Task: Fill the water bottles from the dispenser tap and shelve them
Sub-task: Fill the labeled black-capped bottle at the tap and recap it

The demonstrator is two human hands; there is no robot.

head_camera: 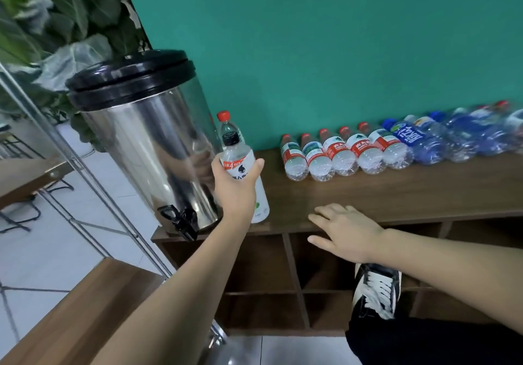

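My left hand is wrapped around a white-labelled bottle with a black cap, which stands upright on the brown shelf top just right of the steel dispenser. The dispenser's black tap juts out low over the shelf's left corner. A red-capped bottle stands behind the held one. My right hand rests flat with spread fingers on the front edge of the shelf top, holding nothing. Several red-capped bottles and blue bottles lie in a row along the green wall.
Open cubby compartments sit under the shelf top. My knee and a black-and-white shoe are in front of them at lower right. A wooden table edge is at lower left, with a metal frame and a leafy plant behind the dispenser.
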